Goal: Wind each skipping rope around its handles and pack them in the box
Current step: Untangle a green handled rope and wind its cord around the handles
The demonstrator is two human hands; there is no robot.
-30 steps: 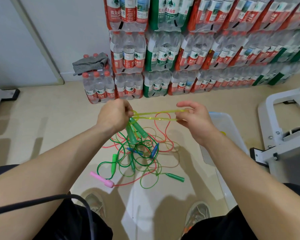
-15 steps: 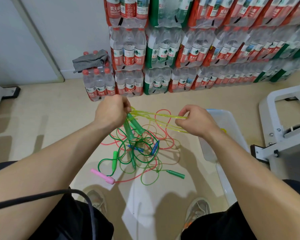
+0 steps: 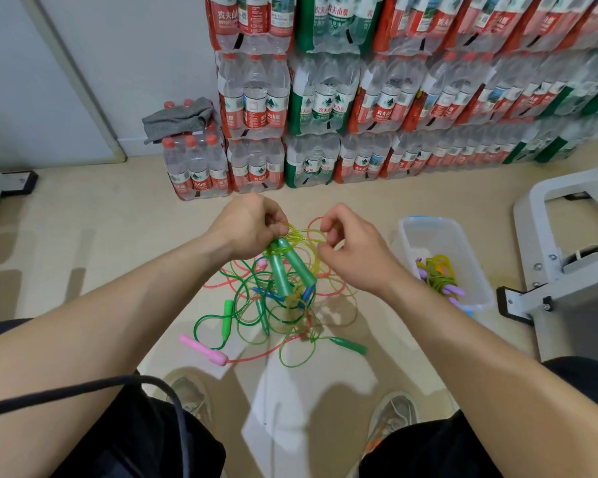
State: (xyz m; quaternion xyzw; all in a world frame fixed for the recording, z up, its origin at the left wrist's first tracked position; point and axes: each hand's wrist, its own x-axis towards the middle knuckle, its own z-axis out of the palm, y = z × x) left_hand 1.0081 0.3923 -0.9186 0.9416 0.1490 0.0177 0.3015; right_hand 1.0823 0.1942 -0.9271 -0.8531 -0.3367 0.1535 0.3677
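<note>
My left hand (image 3: 249, 225) grips the tops of two teal-green handles (image 3: 287, 267) that hang down side by side. A yellow rope (image 3: 299, 236) loops from them to my right hand (image 3: 349, 243), which pinches it close beside the handles. Below on the floor lies a tangle of green and red ropes (image 3: 266, 305) with green, blue and pink handles, one pink handle (image 3: 204, 350) at the near left. A clear plastic box (image 3: 432, 229) to the right holds a wound yellow rope with purple handles (image 3: 439, 277).
Stacked packs of bottled water (image 3: 325, 108) fill the wall ahead, with a grey cloth (image 3: 176, 119) on a low pack. A white metal frame (image 3: 567, 243) stands at the right. My shoes (image 3: 394, 415) and a black cable (image 3: 83, 388) are near me.
My right hand has moved left, in toward the handles, bringing the yellow rope from a stretched span into loops by them. My left hand stays on the handles.
</note>
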